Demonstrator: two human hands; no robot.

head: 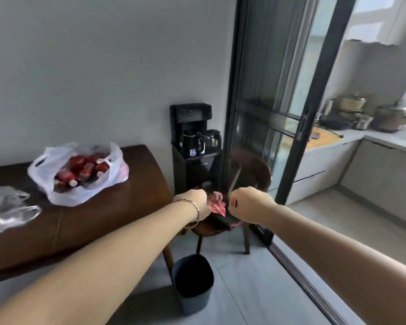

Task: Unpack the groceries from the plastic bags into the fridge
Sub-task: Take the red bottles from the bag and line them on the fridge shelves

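Left hand and right hand fisted, apart; grocery bag on table.

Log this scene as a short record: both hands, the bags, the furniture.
left hand: fisted, above the chair seat, nothing seen in it
right hand: fisted, level with the left, nothing seen in it
white bag: on the table, mouth open
bottles: red-capped, lying inside the white bag
clear bag: crumpled, at the table's left end
table: dark brown
chair: at the table's end, pink cloth on its seat
bin: on the floor by the chair
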